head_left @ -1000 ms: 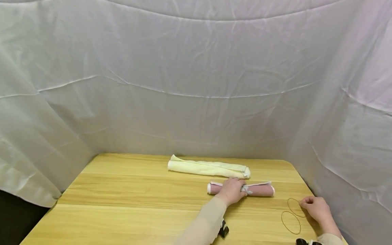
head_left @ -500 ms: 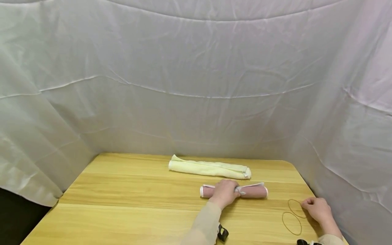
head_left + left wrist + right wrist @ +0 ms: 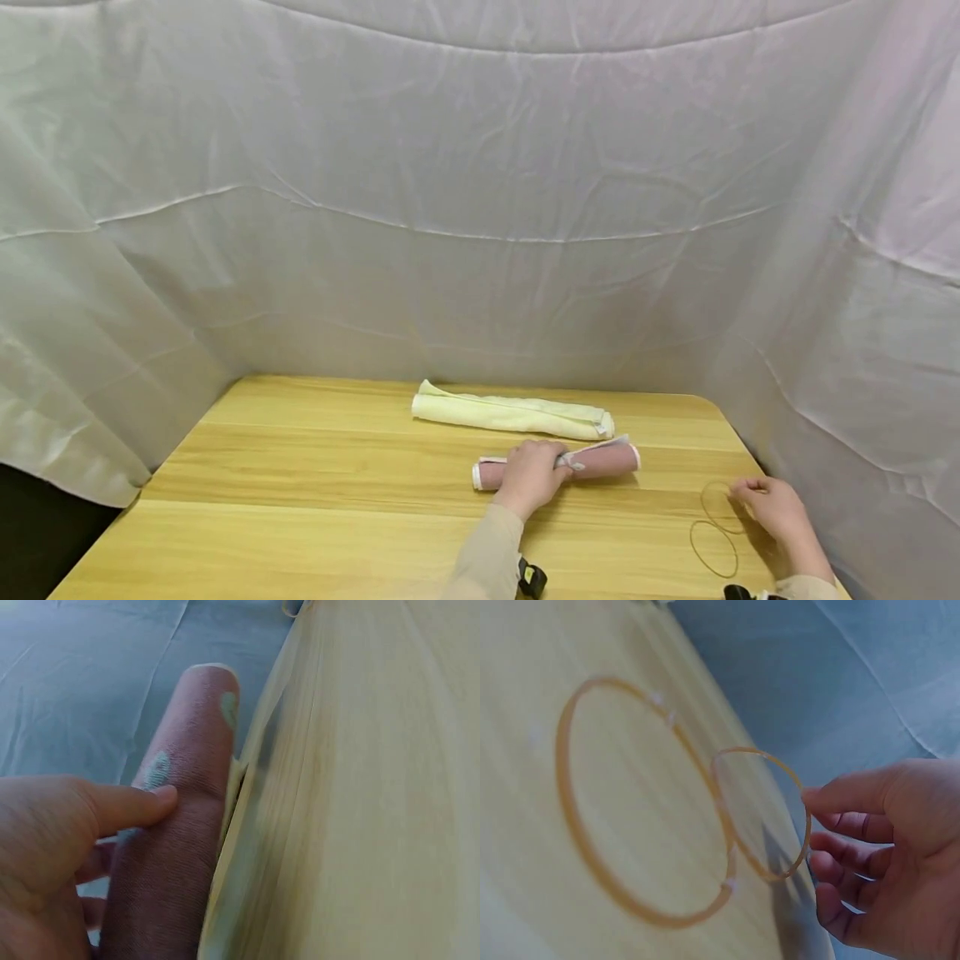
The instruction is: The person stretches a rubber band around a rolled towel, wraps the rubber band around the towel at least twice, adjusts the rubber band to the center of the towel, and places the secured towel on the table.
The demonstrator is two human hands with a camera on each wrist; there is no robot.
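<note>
White sheeting (image 3: 480, 208) is enclosing a wooden table (image 3: 300, 500). The left hand (image 3: 528, 477) is grasping the pink rolled towel (image 3: 600, 459) mid-table; the right hand (image 3: 772, 508) is pinching a rubber band (image 3: 761, 817) near the right edge.

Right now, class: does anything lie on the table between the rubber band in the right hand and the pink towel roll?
Nothing visible: bare table separates the band and the roll.

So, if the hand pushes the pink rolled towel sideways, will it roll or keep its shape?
The pink rolled towel is round, so it probably rolls. It is soft cloth with a loose flap and may unroll unless the left hand keeps gripping it.
</note>
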